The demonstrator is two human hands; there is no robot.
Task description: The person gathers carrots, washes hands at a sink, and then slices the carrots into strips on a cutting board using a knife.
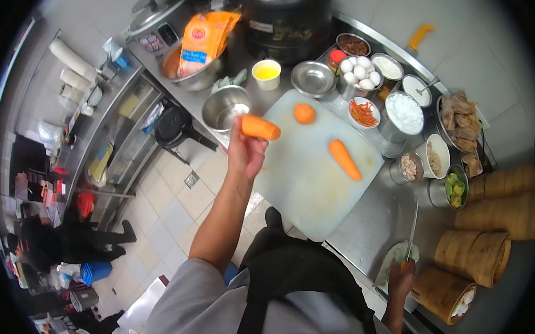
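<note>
Between the thumb and fingers of my left hand (pixel 246 153) is a peeled carrot piece (pixel 260 127), raised above the left edge of the white cutting board (pixel 298 183). On the board lie a longer tapered carrot (pixel 345 159) and a carrot chunk (pixel 304 113) showing its round end. Off to the right, my right hand (pixel 402 279) is closed around the handle of a knife (pixel 413 227), its blade pointing away from me. A greenish cloth (pixel 392 258) lies beside that hand on the steel counter.
A steel bowl (pixel 223 109) stands by the board's left corner. Behind are a yellow-filled cup (pixel 266 76), a shallow steel dish (pixel 313 79), a pot of eggs (pixel 359 73) and a container of white powder (pixel 404 113). Bamboo steamers (pixel 471 256) line the right. Another person (pixel 68 242) is far left.
</note>
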